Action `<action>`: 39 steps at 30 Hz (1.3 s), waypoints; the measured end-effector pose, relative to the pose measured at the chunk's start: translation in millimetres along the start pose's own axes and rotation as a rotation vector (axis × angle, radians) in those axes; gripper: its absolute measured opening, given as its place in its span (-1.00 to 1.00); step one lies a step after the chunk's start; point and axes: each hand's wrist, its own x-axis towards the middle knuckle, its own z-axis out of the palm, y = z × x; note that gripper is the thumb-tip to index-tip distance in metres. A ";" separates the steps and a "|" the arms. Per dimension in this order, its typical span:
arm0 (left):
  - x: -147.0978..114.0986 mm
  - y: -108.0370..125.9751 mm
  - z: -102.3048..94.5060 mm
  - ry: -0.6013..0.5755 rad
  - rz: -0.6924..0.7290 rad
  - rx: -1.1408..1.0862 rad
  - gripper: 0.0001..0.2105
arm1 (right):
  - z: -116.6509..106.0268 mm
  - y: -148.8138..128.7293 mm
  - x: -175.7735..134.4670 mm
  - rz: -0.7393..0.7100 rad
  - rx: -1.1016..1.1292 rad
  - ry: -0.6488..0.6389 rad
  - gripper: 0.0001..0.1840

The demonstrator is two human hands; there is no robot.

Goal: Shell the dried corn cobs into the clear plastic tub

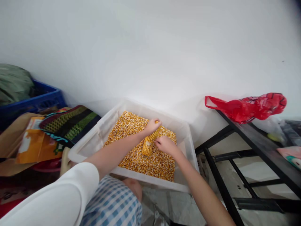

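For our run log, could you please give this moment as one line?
Left hand: holding corn cob | Right hand: curled beside cob, contact unclear | Loose kernels: in white bin

Soft light brightens the wall (pixel 150 53), darkening at far upper right, with slight blur.

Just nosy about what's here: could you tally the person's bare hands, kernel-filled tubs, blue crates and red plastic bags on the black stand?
Bare hands: 2 (left hand, right hand)
Tub of corn kernels: 1
Blue crate: 1
Red plastic bag on the black stand: 1
Total: 5
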 end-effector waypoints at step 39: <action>8.0 -2.9 -12.8 0.095 0.012 0.089 -0.74 | 0.7 -2.6 -3.3 0.144 0.024 0.158 -0.56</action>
